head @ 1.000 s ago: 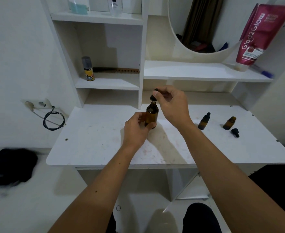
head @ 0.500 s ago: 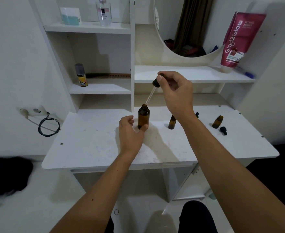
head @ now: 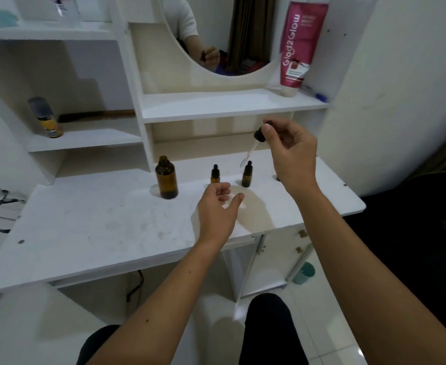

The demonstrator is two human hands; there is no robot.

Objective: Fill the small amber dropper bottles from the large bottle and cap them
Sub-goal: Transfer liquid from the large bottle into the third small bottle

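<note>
Right hand (head: 291, 151) pinches the dropper (head: 253, 146) by its black bulb, glass tip hanging just above and left of a small bottle (head: 247, 174) on the table (head: 98, 227). Left hand (head: 218, 209) hovers loosely curled and empty, in front of a second small bottle (head: 215, 174). The big bottle (head: 166, 177) stands uncapped, off to the left. Best move: steady the target bottle, centre the tip over its neck, squeeze slowly.

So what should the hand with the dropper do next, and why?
Probably lower the dropper held by the right hand toward the small bottle just below its tip. That bottle looks capped, so the empty left hand may need to uncap it first.
</note>
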